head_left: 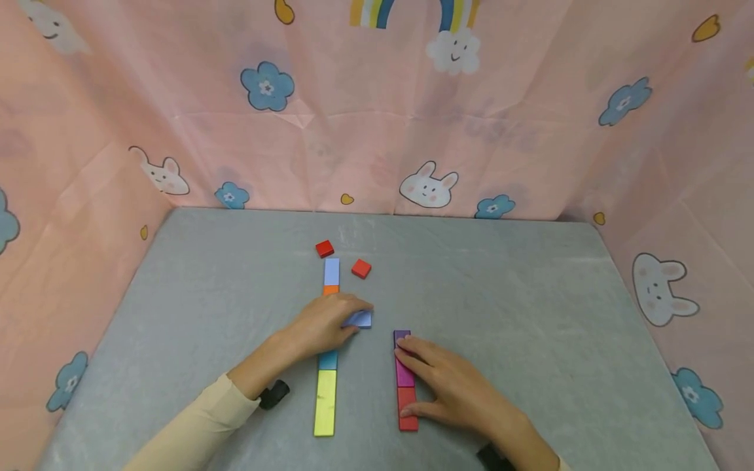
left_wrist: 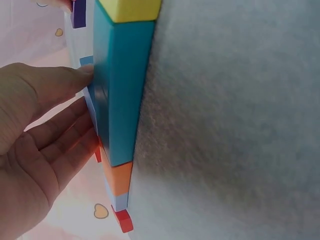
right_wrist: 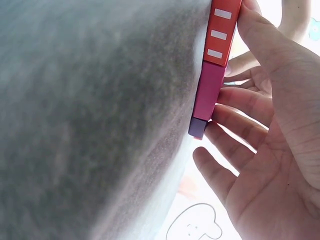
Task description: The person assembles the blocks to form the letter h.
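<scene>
My left hand (head_left: 324, 324) pinches a light-blue block (head_left: 362, 320) between thumb and fingers, just right of the left row. That row holds a yellow block (head_left: 325, 402), a teal block (head_left: 328, 360), an orange block (head_left: 331, 289) and another light-blue block (head_left: 332, 271); the hand and wrist hide part of it. My right hand (head_left: 453, 386) lies along the right row with its fingers fairly straight. Its fingertips touch the purple block (head_left: 402, 335) and the magenta block (right_wrist: 209, 90), and its thumb touches the red block (head_left: 408, 418), which shows white marks in the right wrist view.
Two small red blocks (head_left: 324, 248) lie near the far end of the left row, one on each side. The grey tabletop (head_left: 530, 281) surrounds both rows. A pink patterned curtain (head_left: 353, 144) stands along the back and sides.
</scene>
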Tool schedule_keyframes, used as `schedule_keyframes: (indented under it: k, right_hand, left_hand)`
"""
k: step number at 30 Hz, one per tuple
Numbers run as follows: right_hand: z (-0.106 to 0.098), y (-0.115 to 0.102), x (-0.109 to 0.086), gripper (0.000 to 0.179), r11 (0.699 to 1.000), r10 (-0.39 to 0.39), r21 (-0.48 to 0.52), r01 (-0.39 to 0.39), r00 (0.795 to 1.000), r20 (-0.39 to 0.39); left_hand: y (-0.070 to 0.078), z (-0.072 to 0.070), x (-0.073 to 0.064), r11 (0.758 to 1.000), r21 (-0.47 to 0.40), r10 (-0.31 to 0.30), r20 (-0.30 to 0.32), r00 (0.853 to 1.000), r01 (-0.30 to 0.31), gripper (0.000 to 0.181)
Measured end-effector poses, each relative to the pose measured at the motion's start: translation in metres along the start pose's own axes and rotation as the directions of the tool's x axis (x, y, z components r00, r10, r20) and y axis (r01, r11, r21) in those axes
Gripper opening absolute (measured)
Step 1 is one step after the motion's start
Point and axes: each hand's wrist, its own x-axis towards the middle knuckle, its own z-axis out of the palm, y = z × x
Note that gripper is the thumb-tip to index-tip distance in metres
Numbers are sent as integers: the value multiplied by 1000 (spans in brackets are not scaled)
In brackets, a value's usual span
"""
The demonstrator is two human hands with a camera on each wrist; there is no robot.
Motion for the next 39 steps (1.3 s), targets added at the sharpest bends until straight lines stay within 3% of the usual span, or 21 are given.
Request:
schedule_keyframes:
  k: [10, 21, 29, 39]
  right_hand:
    - [-1, 0, 0, 86, 1000, 7, -4, -7, 1000, 7]
    - [-4, 0, 0, 85, 1000, 3, -20, -3, 1000, 5]
    - [-2, -2, -2, 86, 1000, 25, 0, -25, 999, 25]
    - [-2, -2, 0, 88, 1000, 28, -7, -28, 999, 30]
  left_hand:
    - [-1, 0, -5, 1000, -7, -16, 23, 1000, 16, 47]
    - [1, -8, 0, 999, -7, -32, -52, 998, 32, 50]
    - [-1, -13, 16, 1000, 8, -4, -138, 990, 5, 48]
    - [-17, -21, 33, 995, 37, -88, -162, 983, 96, 49]
